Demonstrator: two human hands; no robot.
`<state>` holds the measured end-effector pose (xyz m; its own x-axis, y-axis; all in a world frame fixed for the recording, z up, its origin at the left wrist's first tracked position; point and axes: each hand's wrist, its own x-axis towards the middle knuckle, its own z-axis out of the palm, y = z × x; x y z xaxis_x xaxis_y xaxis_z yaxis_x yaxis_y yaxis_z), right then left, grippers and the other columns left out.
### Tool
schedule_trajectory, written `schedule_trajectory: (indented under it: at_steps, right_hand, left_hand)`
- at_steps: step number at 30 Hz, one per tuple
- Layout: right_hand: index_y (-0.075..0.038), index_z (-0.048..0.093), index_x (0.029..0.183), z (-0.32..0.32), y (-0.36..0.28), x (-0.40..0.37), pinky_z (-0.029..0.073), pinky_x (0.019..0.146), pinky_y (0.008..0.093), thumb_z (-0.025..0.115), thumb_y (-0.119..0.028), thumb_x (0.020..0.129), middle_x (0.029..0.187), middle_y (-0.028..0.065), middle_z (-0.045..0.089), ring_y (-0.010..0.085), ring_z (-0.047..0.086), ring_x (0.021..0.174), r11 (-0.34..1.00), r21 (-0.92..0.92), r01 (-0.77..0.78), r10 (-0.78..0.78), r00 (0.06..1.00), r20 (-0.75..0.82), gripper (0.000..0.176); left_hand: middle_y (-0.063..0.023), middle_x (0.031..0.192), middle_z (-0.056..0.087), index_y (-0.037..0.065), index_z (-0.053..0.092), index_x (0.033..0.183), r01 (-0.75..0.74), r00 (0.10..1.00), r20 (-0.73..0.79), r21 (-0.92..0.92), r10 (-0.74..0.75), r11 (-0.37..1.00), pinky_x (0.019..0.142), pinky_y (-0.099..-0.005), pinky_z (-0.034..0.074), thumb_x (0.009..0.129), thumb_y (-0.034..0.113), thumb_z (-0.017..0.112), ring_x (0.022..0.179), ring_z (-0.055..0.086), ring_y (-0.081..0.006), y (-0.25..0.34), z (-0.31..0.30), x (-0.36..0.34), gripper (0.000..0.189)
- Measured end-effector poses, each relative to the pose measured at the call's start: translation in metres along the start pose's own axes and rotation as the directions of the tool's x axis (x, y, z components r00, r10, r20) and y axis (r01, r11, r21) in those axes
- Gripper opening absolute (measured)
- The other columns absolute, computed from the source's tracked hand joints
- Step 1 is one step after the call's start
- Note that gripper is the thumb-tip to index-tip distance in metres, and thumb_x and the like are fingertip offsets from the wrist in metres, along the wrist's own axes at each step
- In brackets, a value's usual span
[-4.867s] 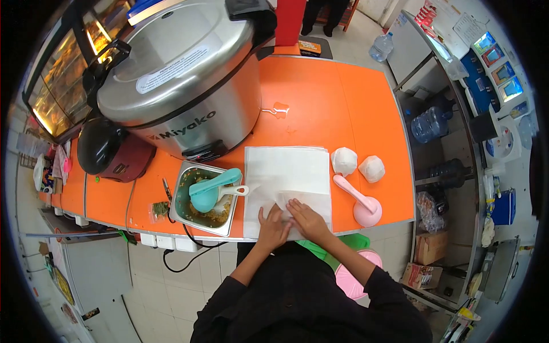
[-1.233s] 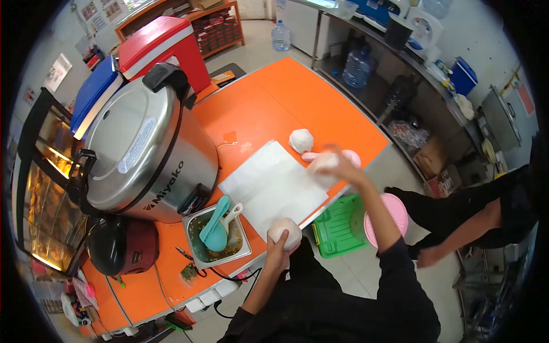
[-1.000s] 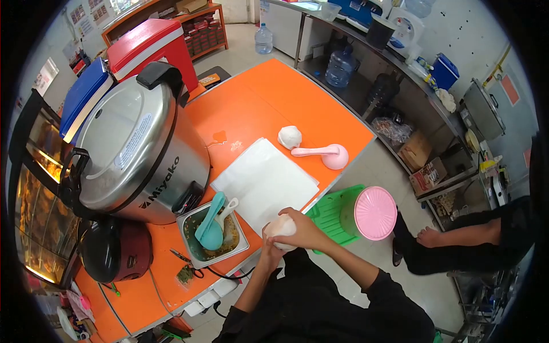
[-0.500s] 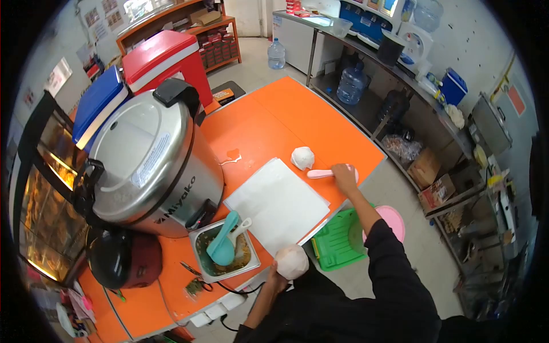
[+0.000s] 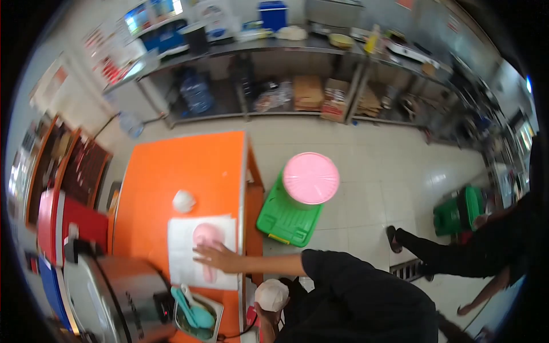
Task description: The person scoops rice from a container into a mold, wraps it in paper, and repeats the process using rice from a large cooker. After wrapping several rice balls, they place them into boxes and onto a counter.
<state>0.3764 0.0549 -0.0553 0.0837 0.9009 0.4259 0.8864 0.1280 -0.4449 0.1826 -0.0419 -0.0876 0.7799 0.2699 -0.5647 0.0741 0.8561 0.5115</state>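
The white rounded wrapped bundle [image 5: 271, 295] rests in my left hand [image 5: 266, 317], beside the orange table's near edge. My right hand [image 5: 216, 257] is closed around the middle of a pink scoop [image 5: 207, 234], over the white paper sheets [image 5: 182, 251]; the image is slightly blurred there. The scoop's round end points away from me and its handle towards me. A second white bundle [image 5: 183, 201] sits on the orange table [image 5: 171, 166] beyond the paper. Near the front, a metal container [image 5: 216, 323] holds a teal scoop [image 5: 197, 315] and a pale utensil.
A large steel cooker [image 5: 114, 291] stands at the left, near a red cooler [image 5: 83, 223]. Right of the table, a pink-lidded tub [image 5: 311, 177] sits on a green crate [image 5: 290, 223]. A person in dark clothes [image 5: 492, 246] is at far right.
The view has turned to the right. My right hand has brought the pink scoop from beside the second bundle to over the paper. My left hand still holds its bundle.
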Motion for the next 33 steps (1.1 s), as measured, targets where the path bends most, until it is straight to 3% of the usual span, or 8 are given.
schedule_trajectory:
  at_steps: [7,13,16,19,22,24,28,33]
  right_hand:
    - [-0.012,0.053,0.105,-0.184,0.062,-0.227,0.032,0.09,0.04,0.05,0.001,0.068,0.115,0.0078,0.048,0.0236,0.043,0.111,0.95,0.156,-0.269,0.292,0.944,-0.155,0.04]
    - [-0.002,0.057,0.091,-0.331,0.144,-0.45,0.045,0.065,0.0278,0.042,0.012,0.071,0.086,0.011,0.057,0.022,0.056,0.075,0.617,0.202,-0.761,0.746,0.484,-0.457,0.029]
    - [-0.002,0.057,0.091,-0.387,0.182,-0.497,0.044,0.06,0.0238,0.042,0.01,0.077,0.079,0.0085,0.057,0.0154,0.055,0.068,0.478,0.352,-0.805,0.795,0.226,-0.562,0.023]
    - [-0.002,0.056,0.092,-0.425,0.24,-0.496,0.044,0.059,0.0223,0.042,0.006,0.081,0.077,0.006,0.057,0.0113,0.055,0.065,0.43,0.472,-0.77,0.835,0.14,-0.532,0.02]
    - [-0.001,0.056,0.093,-0.442,0.308,-0.466,0.045,0.059,0.0223,0.042,0.004,0.082,0.079,0.0049,0.058,0.0096,0.054,0.068,0.327,0.624,-0.71,0.94,0.178,-0.29,0.018]
    - [-0.001,0.055,0.096,-0.444,0.356,-0.435,0.045,0.061,0.0226,0.045,-0.001,0.084,0.078,0.0043,0.057,0.0098,0.055,0.07,0.344,0.731,-0.59,0.921,0.364,-0.14,0.016]
    - [-0.002,0.054,0.103,-0.446,0.443,-0.367,0.043,0.075,0.0299,0.063,-0.024,0.078,0.095,0.0115,0.053,0.0215,0.053,0.088,0.537,0.496,-0.682,0.821,0.558,-0.121,0.034]
    - [0.004,0.043,0.111,-0.469,0.557,-0.283,0.043,0.077,0.0285,0.067,-0.03,0.075,0.105,0.0133,0.047,0.0182,0.049,0.092,0.294,0.545,-0.785,0.867,0.459,0.195,0.054]
  left_hand:
    - [-0.0079,0.129,0.036,0.021,0.031,0.129,0.055,0.993,0.098,0.108,-0.065,0.993,0.086,-0.0575,0.036,0.069,0.072,0.04,0.117,0.036,-0.0346,-0.036,0.09,0.088,0.079]
    - [-0.0069,0.129,0.038,0.021,0.033,0.129,0.089,0.946,0.298,0.139,-0.127,0.986,0.086,-0.0528,0.037,0.073,0.069,0.036,0.115,0.04,-0.032,-0.105,0.235,0.224,0.074]
    - [-0.0074,0.13,0.038,0.019,0.032,0.13,0.155,0.938,0.306,0.053,-0.164,0.986,0.084,-0.0501,0.041,0.073,0.069,0.037,0.115,0.041,-0.0317,-0.14,0.307,0.274,0.076]
    - [-0.008,0.13,0.038,0.019,0.031,0.13,0.214,0.95,0.231,0.007,-0.21,0.977,0.083,-0.0504,0.043,0.072,0.071,0.037,0.117,0.04,-0.0321,-0.157,0.39,0.307,0.078]
    - [-0.0092,0.13,0.038,0.019,0.031,0.131,0.208,0.941,0.269,0.016,-0.204,0.978,0.086,-0.0519,0.042,0.072,0.072,0.036,0.118,0.039,-0.0327,-0.166,0.439,0.351,0.079]
    - [-0.0099,0.131,0.038,0.018,0.03,0.131,0.156,0.935,0.319,0.029,-0.157,0.987,0.088,-0.0538,0.039,0.072,0.071,0.037,0.118,0.038,-0.0328,-0.165,0.465,0.39,0.08]
    - [-0.0121,0.131,0.037,0.011,0.03,0.131,0.094,0.959,0.263,0.069,-0.11,0.993,0.094,-0.0521,0.034,0.072,0.065,0.044,0.118,0.039,-0.0318,-0.163,0.486,0.484,0.081]
    - [-0.0143,0.116,0.046,0.007,0.031,0.124,-0.018,0.952,0.304,-0.076,0.04,0.997,0.089,-0.0456,0.041,0.078,0.04,0.057,0.11,0.046,-0.0294,-0.098,0.544,0.585,0.062]
